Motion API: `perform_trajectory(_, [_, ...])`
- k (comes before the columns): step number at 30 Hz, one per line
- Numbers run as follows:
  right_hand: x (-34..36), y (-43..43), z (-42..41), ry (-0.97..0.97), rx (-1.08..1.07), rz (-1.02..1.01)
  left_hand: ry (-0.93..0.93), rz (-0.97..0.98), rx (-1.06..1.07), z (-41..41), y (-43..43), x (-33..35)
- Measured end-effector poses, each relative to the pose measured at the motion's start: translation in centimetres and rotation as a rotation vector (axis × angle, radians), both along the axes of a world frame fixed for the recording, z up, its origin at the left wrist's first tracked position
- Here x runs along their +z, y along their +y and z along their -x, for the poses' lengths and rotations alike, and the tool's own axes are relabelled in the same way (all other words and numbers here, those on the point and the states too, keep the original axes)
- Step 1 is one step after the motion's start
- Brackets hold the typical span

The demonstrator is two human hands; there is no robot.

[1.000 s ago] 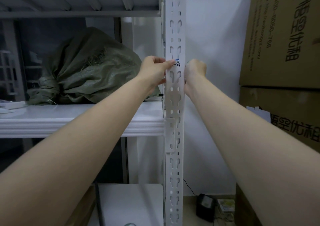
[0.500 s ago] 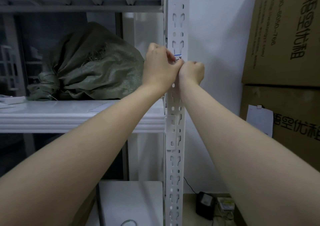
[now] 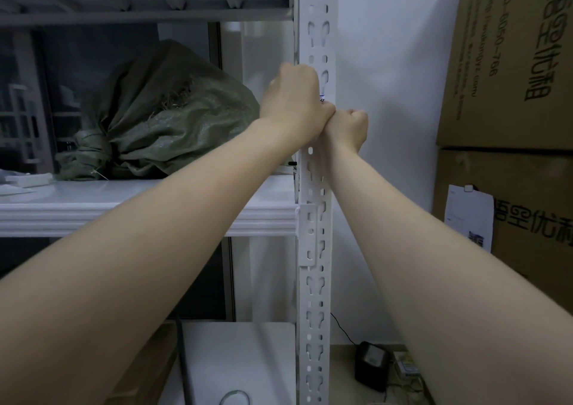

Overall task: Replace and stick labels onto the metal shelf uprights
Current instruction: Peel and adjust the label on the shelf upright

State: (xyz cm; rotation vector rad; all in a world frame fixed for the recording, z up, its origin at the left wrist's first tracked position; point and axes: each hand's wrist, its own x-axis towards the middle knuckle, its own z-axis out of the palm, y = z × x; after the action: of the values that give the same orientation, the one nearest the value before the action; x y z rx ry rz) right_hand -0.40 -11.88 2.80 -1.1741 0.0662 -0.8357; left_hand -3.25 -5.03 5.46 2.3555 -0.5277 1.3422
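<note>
Item: label (image 3: pixel 322 97), sliver showing on upright (image 3: pixel 315 311) at your left hand (image 3: pixel 294 106), right hand (image 3: pixel 348 127) touching alongside. Fingers curled on both; hold cannot be told. Risk: pressed blind, it may stick crooked.

Two bare forearms reach to a white slotted upright (image 3: pixel 316 218), left hand (image 3: pixel 294 103) curled over its face, right hand (image 3: pixel 347 128) fisted at its right edge, hands touching, label sliver (image 3: pixel 323 98) peeking beside the left hand, green sack (image 3: pixel 173 116) on the shelf (image 3: pixel 124 209) behind.
</note>
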Motion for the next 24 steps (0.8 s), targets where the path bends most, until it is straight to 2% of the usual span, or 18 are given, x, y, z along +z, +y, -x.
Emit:
perform_trajectory(5, [-0.2, 0.2, -0.1, -0.042, 0.017, -0.062, 0.021, -0.069, 0.073, 0.5, -0.4, 0.6])
perform_trajectory(9, [-0.2, 0.0, 0.2, -0.047, 0.014, -0.037, 0.039, -0.133, 0.112, 1.0, -0.7, 0.7])
perform_trajectory(18, [-0.5, 0.1, 0.6, -0.046, -0.033, 0.096, 0.052, -0.155, 0.131, 1.0, -0.8, 0.5])
perform_trajectory(24, [-0.5, 0.1, 0.9, -0.058, -0.066, 0.113, 0.068, -0.128, 0.076, 1.0, -0.3, 0.3])
